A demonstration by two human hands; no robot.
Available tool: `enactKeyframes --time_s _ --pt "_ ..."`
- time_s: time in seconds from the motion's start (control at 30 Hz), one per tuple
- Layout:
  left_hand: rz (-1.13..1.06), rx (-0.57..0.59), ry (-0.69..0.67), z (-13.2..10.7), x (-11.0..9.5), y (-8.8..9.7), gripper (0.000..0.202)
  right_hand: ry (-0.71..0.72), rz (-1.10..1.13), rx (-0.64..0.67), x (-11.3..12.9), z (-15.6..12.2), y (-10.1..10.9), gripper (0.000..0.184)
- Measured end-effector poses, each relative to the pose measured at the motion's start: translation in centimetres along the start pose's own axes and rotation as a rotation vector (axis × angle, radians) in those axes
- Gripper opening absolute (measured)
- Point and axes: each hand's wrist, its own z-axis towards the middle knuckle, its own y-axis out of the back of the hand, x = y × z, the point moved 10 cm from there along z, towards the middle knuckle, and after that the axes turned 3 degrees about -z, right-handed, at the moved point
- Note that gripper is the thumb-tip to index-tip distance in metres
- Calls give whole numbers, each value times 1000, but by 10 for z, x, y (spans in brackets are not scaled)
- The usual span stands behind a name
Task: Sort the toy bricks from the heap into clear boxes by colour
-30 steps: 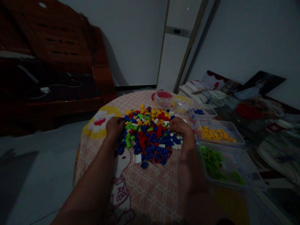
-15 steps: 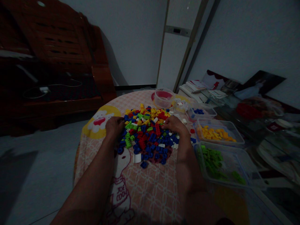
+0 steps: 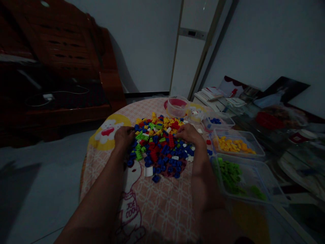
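A mixed pile of toy building bricks [image 3: 154, 144] in red, blue, green, yellow and white lies on the patterned tablecloth [image 3: 167, 203]. At the pile's left edge is my left hand [image 3: 123, 137], fingers curled inward near blue and green bricks; what its fingertips hold, if anything, is hidden. My right hand [image 3: 189, 134] reaches over the right side, fingers bent and drawn together beside an upright red brick [image 3: 171, 140]. Whether a piece sits in that pinch cannot be made out. A white piece [image 3: 148, 171] and loose blue bricks [image 3: 156, 178] lie at the near edge.
To the right stand clear plastic boxes: one with green bricks [image 3: 230, 174], one with yellow bricks [image 3: 232, 145], one with blue bricks [image 3: 215, 120]. A round clear tub [image 3: 177, 107] is at the back. A cluttered glass table [image 3: 269, 135] adjoins on the right; a wooden bench [image 3: 111, 86] stands left.
My right hand has shifted very slightly, its knuckles a little higher over the bricks. My left hand stays in place, and the pile looks nearly the same.
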Motion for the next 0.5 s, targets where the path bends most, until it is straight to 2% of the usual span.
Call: enactKeyframes --time_s 0.13,0.2,0.3,0.37,0.5 --pt "5 -15 15 -1 -1 2 47 89 21 81 27 2 -23 21" --pt "-1 -18 17 -1 -1 3 46 110 135 97 33 3 -27 18" --pt "-14 -6 18 -1 0 1 46 82 246 18 29 2 -15 16" --pt "-19 -7 18 -1 1 1 47 41 210 -30 20 -1 -4 19" --pt "-25 -18 6 -1 1 2 45 25 23 31 15 -3 -7 24"
